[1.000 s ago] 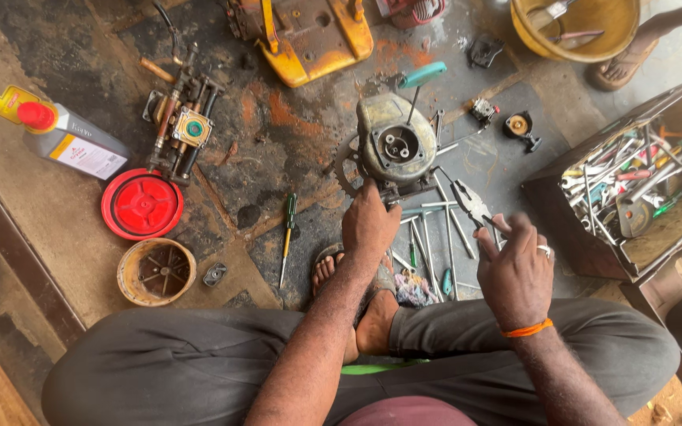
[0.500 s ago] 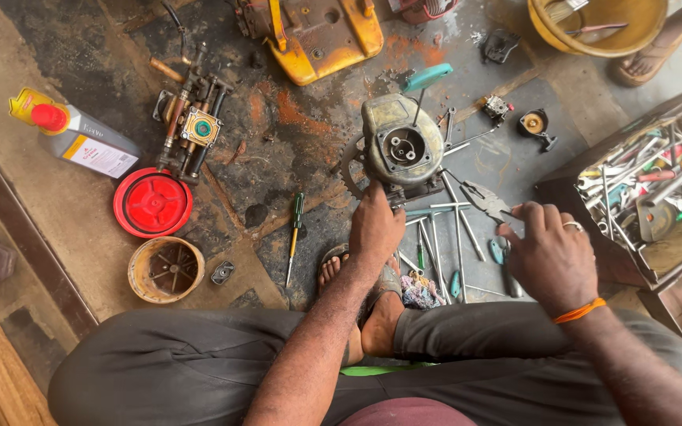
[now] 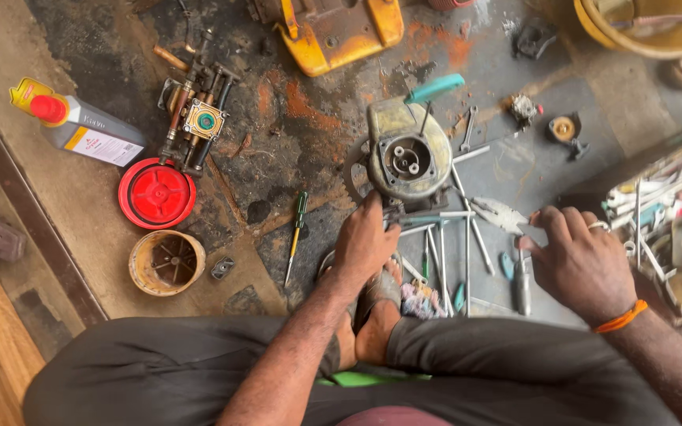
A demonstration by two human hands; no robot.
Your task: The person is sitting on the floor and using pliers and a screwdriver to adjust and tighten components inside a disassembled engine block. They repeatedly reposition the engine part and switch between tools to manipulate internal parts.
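Engine housing point(image 3: 406, 154): on the floor ahead of the person, its round opening bare, internals exposed.
Left hand point(image 3: 366, 241): fingers curled down, pressing on the housing's near edge; whether it pinches anything, cannot tell.
Right hand point(image 3: 578, 256): fingers loosely spread, empty, over the scattered wrenches point(image 3: 455, 237) and the pliers point(image 3: 501, 213).
Removed parts: red cap point(image 3: 156, 193), tan fan cup point(image 3: 166, 263), carburettor point(image 3: 199, 118), well apart to the left.
Progress: strip-down looks well advanced; housing itself apparently unfinished.
Nearby: oil bottle point(image 3: 80, 126), green screwdriver point(image 3: 297, 233).
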